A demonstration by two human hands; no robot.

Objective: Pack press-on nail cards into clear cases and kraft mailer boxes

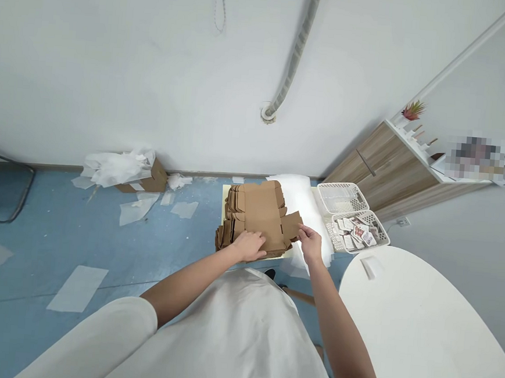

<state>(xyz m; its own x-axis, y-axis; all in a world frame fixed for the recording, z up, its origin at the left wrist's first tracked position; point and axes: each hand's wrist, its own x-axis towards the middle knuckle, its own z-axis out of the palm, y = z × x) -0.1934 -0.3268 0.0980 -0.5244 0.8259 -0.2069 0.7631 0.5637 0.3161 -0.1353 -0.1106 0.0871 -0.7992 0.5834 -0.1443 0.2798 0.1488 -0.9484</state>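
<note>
A stack of flattened brown cardboard boxes (262,210) lies in front of me, with layered, folded edges along its left side. My left hand (249,246) rests on the near part of the top box, fingers lying on the cardboard. At the stack's right side, my right hand (310,243) pinches the edge of a small cardboard flap (292,225) between thumb and fingers. White sheets of packing foam (298,191) lie just right of the stack, partly beneath my right hand.
Two white plastic baskets (343,197) stand further right; the nearer holds several small printed packets (358,232). A round white table (417,318) is at my right, a wooden cabinet (390,159) behind it. An open carton (148,179) and loose white sheets (77,289) lie on the blue floor.
</note>
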